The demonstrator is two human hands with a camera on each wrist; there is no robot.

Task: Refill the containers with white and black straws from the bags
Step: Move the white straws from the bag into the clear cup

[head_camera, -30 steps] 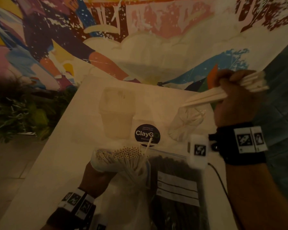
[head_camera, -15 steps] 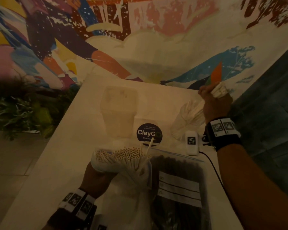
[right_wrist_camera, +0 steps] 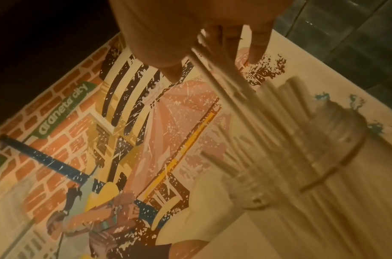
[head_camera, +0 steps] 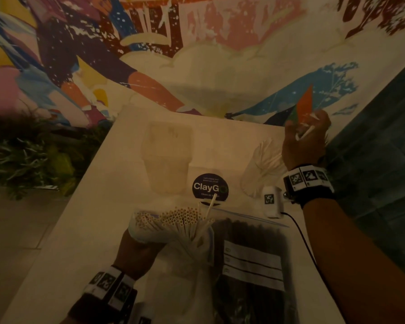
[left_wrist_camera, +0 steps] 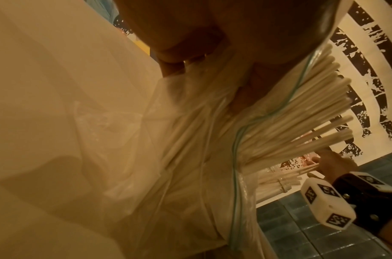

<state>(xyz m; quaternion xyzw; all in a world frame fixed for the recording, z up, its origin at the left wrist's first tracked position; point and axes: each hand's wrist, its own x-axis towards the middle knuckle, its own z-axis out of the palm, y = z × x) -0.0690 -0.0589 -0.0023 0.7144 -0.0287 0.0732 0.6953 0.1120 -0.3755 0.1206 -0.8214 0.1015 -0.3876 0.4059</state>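
Scanning from the left, we see the left hand (head_camera: 138,249) clenched around the neck of the bag of white straws (head_camera: 180,220), its grip bunching the plastic so the open ends fan upward, presumably for easy picking. Farther off stands an empty-looking translucent container (head_camera: 167,157) on the surface (head_camera: 84,230). Near right lies the bag of black straws (head_camera: 253,265), flat and apparently untouched. At the far right, the right hand (head_camera: 305,141) pinches a few white straws above the clear jar (head_camera: 262,169), likely feeding them in.
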